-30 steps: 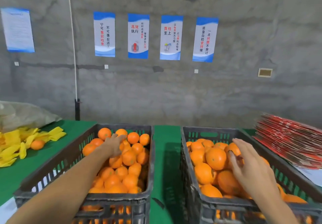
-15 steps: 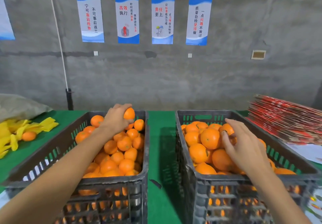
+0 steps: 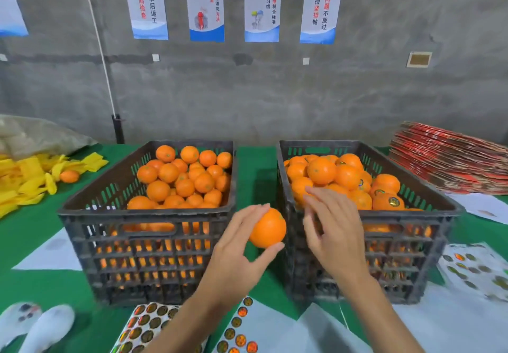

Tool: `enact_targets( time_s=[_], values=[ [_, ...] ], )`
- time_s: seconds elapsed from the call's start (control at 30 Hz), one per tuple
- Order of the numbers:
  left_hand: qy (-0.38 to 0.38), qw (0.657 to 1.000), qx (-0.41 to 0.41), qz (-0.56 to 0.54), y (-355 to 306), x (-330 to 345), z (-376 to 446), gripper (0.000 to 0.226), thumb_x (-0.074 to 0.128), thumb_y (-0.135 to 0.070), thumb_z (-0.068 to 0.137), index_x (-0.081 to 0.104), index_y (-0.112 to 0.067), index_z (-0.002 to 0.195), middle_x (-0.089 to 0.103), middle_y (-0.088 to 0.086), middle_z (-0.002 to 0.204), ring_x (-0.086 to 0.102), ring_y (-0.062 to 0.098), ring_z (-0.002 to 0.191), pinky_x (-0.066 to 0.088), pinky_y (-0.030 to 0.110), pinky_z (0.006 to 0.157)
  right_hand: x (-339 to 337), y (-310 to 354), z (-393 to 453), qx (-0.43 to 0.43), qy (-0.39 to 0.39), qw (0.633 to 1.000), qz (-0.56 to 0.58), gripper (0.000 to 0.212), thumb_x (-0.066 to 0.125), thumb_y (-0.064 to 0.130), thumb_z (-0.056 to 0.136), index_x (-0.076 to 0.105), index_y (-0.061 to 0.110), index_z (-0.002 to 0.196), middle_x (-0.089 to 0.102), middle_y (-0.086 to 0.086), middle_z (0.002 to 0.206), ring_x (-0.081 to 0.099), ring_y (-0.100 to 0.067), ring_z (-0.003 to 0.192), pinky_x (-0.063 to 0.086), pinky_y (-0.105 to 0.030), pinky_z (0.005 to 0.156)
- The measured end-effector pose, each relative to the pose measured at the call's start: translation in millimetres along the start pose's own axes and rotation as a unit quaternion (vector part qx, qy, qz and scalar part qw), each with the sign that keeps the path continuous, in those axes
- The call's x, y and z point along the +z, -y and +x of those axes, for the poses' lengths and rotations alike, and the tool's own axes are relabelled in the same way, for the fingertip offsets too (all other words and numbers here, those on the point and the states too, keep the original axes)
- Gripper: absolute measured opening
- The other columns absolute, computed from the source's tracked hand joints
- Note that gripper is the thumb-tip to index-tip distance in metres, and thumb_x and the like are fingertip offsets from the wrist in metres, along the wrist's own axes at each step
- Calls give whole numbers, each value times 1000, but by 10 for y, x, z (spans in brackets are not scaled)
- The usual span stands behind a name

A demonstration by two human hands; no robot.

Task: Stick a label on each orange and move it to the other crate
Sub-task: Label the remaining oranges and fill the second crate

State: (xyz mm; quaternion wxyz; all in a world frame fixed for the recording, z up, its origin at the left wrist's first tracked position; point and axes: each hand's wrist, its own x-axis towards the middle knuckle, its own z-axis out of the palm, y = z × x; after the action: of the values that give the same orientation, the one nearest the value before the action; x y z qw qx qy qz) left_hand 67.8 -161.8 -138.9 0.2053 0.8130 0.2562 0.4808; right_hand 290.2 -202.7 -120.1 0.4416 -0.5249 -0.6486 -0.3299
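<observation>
Two black plastic crates stand side by side on green cloth. The left crate (image 3: 90,215) holds several plain oranges (image 3: 181,179). In the right crate (image 3: 439,201) lie several oranges, some with round labels (image 3: 393,201). My left hand (image 3: 242,245) grips one orange (image 3: 268,227) in the gap in front of the two crates. My right hand (image 3: 334,229) hovers just right of that orange, in front of the right crate, fingers relaxed and holding nothing I can see. A sheet of round labels (image 3: 149,322) lies under my left forearm, near the table's front edge.
More label sheets (image 3: 472,267) lie at the right front. A stack of red flat cartons (image 3: 450,160) sits behind them. Yellow wrappers (image 3: 24,176) and a loose orange (image 3: 69,176) lie at the left. White shoes (image 3: 41,325) show at bottom left. A concrete wall stands behind.
My left hand lifted an orange out of the left crate and brought it toward me, between the crates. My right hand left the right crate's oranges and moved toward it. The view tilted down.
</observation>
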Motion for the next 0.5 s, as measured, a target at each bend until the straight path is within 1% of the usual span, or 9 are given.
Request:
enact_targets(
  time_s=[0.03, 0.1, 0.17, 0.2, 0.27, 0.33, 0.4, 0.43, 0.5],
  values=[
    [8, 999, -35, -16, 101, 68, -185, 66, 66, -59, 93, 38, -49, 151, 36, -26, 153, 46, 5, 137, 51, 23, 100, 39, 73, -194, -24, 4, 1000, -2, 24, 61, 14, 97, 71, 7, 118, 66, -4, 130, 60, -24, 121, 44, -39, 105],
    [18, 989, -131, -60, 305, 166, -515, 69, 68, -59, 91, 31, -60, 149, 33, -32, 151, 51, 3, 132, 56, 30, 98, 114, 205, -595, -31, 47, 998, 25, 23, 62, 14, 97, 72, 9, 117, 67, -1, 129, 60, -22, 120, 44, -37, 108],
    [22, 970, -218, -106, 484, 225, -770, 70, 68, -58, 88, 25, -73, 140, 34, -27, 152, 56, 0, 126, 56, 27, 97, 195, 329, -960, -26, 129, 990, 49, 22, 62, 18, 97, 71, 14, 117, 68, 3, 122, 61, -19, 113, 49, -34, 101],
    [22, 961, -247, -123, 560, 253, -873, 68, 68, -58, 88, 25, -74, 138, 35, -22, 154, 57, -1, 124, 56, 23, 96, 233, 392, -1107, -27, 183, 981, 65, 22, 61, 23, 98, 71, 16, 116, 68, 6, 119, 61, -16, 109, 52, -33, 95],
    [34, 948, -287, -130, 678, 308, -1053, 63, 65, -58, 90, 26, -68, 139, 36, -15, 156, 56, -1, 126, 52, 19, 96, 289, 526, -1303, 20, 315, 941, 122, 29, 57, 40, 101, 71, 22, 119, 68, 12, 119, 58, -10, 107, 52, -32, 91],
    [57, 941, -315, -112, 748, 366, -1210, 65, 59, -60, 92, 24, -56, 147, 35, -12, 157, 50, 2, 131, 44, 15, 100, 324, 615, -1451, 96, 438, 879, 165, 51, 51, 66, 95, 66, 32, 130, 59, 22, 135, 49, -2, 121, 43, -27, 104],
    [67, 933, -334, -117, 771, 393, -1295, 70, 55, -60, 93, 23, -45, 153, 35, -10, 157, 48, 2, 131, 40, 3, 92, 362, 650, -1602, 109, 497, 841, 183, 71, 48, 83, 85, 58, 40, 140, 41, 28, 151, 35, 4, 134, 31, -23, 112],
    [65, 931, -338, -123, 777, 399, -1301, 71, 54, -59, 93, 23, -41, 155, 36, -8, 156, 48, 1, 129, 41, 0, 88, 370, 659, -1635, 103, 512, 834, 179, 75, 48, 86, 82, 55, 42, 143, 35, 28, 155, 30, 4, 138, 27, -25, 115],
    [54, 930, -340, -126, 792, 407, -1289, 70, 53, -55, 96, 24, -36, 156, 38, -6, 154, 49, 0, 128, 42, 0, 87, 388, 658, -1656, 80, 523, 835, 151, 72, 46, 83, 86, 51, 43, 145, 28, 25, 160, 25, 0, 143, 21, -29, 118]
  ],
)
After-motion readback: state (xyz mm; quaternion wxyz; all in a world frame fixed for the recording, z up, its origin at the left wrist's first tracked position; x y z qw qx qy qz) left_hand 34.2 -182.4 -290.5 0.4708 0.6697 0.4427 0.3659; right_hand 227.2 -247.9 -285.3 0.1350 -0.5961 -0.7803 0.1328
